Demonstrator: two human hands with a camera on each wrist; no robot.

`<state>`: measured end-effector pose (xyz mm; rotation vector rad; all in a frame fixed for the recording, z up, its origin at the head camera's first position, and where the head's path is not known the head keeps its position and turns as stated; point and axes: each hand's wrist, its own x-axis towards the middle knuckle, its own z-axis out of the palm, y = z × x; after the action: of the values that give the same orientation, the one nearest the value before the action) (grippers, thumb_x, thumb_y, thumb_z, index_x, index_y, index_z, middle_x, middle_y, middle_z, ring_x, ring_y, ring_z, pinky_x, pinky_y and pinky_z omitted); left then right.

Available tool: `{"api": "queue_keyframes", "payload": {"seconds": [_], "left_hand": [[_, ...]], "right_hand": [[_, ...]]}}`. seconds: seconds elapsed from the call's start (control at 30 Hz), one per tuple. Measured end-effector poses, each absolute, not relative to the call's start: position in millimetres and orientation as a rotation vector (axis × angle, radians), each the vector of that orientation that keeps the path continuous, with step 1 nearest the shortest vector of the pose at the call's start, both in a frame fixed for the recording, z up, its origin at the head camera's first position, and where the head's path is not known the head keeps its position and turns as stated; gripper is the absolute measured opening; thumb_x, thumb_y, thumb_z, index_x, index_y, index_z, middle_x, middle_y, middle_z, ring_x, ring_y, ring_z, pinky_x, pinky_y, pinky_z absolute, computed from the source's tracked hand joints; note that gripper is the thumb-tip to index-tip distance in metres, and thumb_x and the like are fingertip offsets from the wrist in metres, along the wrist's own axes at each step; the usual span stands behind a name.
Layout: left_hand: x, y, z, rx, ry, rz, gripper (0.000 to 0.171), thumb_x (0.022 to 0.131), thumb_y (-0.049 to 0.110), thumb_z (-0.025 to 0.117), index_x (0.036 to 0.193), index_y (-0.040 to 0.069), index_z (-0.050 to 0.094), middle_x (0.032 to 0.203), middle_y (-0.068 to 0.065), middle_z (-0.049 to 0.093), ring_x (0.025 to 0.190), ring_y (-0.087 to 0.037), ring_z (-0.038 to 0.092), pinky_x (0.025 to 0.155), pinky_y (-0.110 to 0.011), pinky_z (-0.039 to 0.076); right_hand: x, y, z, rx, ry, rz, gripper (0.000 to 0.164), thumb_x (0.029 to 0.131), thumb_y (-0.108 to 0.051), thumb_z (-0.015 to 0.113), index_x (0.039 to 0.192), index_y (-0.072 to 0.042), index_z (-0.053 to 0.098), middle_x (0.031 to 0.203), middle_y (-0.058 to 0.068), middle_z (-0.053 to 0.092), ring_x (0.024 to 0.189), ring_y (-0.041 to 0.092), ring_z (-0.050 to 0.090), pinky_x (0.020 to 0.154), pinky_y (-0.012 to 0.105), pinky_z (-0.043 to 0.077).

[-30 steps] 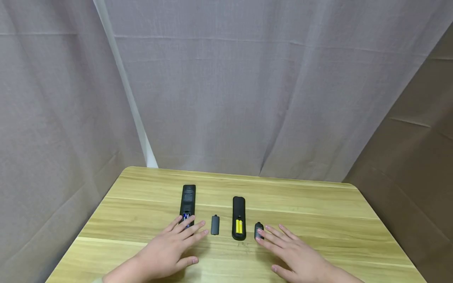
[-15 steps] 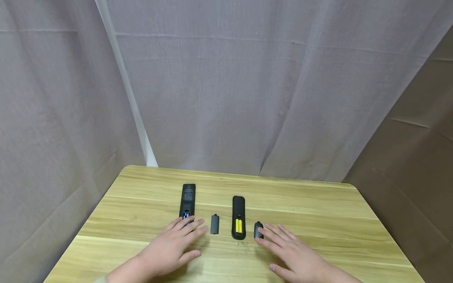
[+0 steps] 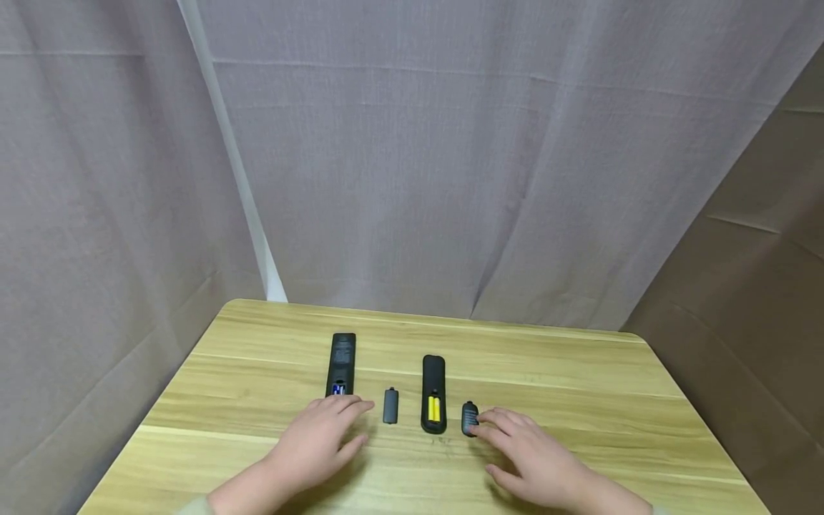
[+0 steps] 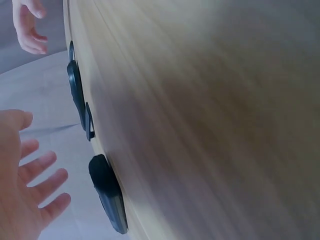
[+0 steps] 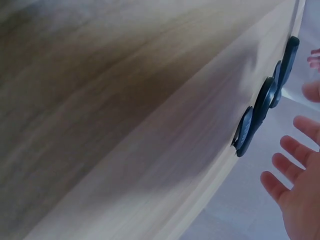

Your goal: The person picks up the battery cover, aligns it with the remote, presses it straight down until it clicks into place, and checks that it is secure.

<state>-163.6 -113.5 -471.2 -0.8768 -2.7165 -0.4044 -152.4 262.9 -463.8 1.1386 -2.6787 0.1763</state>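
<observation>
My left hand point(image 3: 315, 442) hovers over the table with relaxed, slightly bent fingers and holds nothing. It covers the lower end of a black remote control point(image 3: 342, 354), lying back up with blue batteries point(image 3: 338, 389) in its bay. Between the hands lies a second, rounder remote point(image 3: 434, 373) with yellow batteries point(image 3: 434, 410) exposed. A dark grey battery cover point(image 3: 390, 406) sits between the two remotes. Another battery cover point(image 3: 469, 415), with printed text, lies right of the second remote. Fingers of my right hand point(image 3: 531, 456) overlap its right edge; the right wrist view shows that hand above the table, holding nothing.
The wood-grain table point(image 3: 257, 372) has rounded far corners. Grey cloth point(image 3: 399, 179) hangs behind its far edge and along the left side. Brown cloth point(image 3: 747, 322) hangs on the right.
Both hands' fingers have gone from spread and straight to more bent and closer together. The right hand has drawn back slightly, uncovering more of the printed cover. Remotes and covers stay in place.
</observation>
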Motion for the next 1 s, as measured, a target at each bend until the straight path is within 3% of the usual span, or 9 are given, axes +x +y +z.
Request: {"api": "queue_keyframes", "payload": {"seconds": [0.37,1.0], "left_hand": [[-164,-100,-469,-0.802,-2.695,-0.431,0.037,0.091,0.034,0.068,0.124,0.017,0.066,0.119,0.003,0.067,0.110,-0.019,0.063,0.097,-0.044,0.050],[-179,-52,-468,-0.671,-2.743,-0.594,0.033,0.095,0.035,0.064,0.122,0.018,0.067,0.115,0.001,0.069,0.103,-0.018,0.066,0.078,-0.036,0.057]], "right_hand": [[-162,258,-469,1.035,-2.780,0.211,0.049,0.088,-0.035,0.072,0.133,-0.018,0.061,0.129,0.001,0.059,0.120,0.017,0.053,0.100,0.045,0.047],[-177,255,-470,0.871,-2.835,0.244,0.048,0.088,-0.031,0.074,0.130,-0.013,0.062,0.126,0.006,0.060,0.117,0.023,0.056,0.098,0.047,0.048]]}}
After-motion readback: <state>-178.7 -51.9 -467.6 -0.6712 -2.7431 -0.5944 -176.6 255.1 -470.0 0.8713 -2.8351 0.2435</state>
